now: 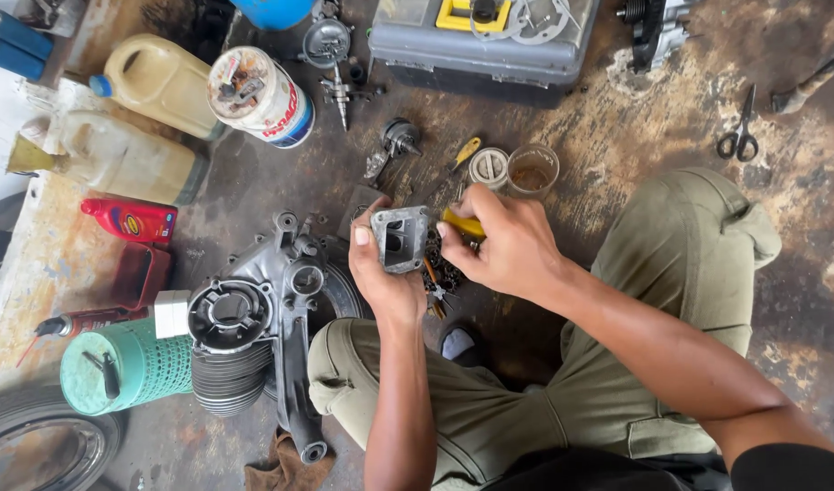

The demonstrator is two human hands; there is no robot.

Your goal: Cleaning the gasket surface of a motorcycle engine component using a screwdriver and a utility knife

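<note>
A person seated on a stained workshop floor holds a small grey metal housing (400,238) in the left hand (387,273), thumb on its near-left edge and fingers wrapped behind, the grip closed firmly around the part. The housing sits just right of and slightly above the large engine casing (253,314) that lies on the floor by the left knee, and is lifted clear of it. Its open, roughly rectangular face is turned up toward the camera, with its longer side running from the wrist away toward the grey toolbox (485,41) at the top of the scene. The right hand (508,245) is curled tight around a yellow-handled screwdriver (462,224), whose handle shows between thumb and forefinger; the tool's long axis lies nearly level, pointing leftward from the right hand into the right side of the housing. The working tip is hidden by the housing wall, so whether it touches a screw cannot be told. The right hand is the nearer to that side of the part; the left supports it from below and behind. Beyond the housing, farther from the engine casing, stand a small clear cup (532,169) and a round lid (489,166). Well off to the right of the engine casing, past the person's knee, lie scissors (740,127).
</note>
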